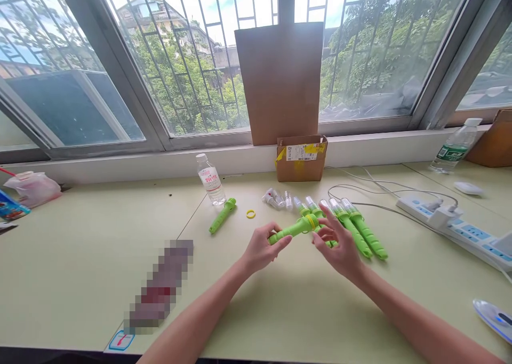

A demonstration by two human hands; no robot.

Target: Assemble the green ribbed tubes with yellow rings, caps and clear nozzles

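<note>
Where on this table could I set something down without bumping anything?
Widest looks the left side, between the pink bag and the blurred dark shape. There's bare room between the two forearms too, and between the green tubes and power strip. It's crowded around the right hand, with tubes and small clear pieces close together.

We can pass over the tabletop (414,252) between the row of green tubes (360,231) and the power strip (464,228); beyond, looping cables (372,178) cross our way, and the cardboard box (301,167) blocks us ahead.
</note>
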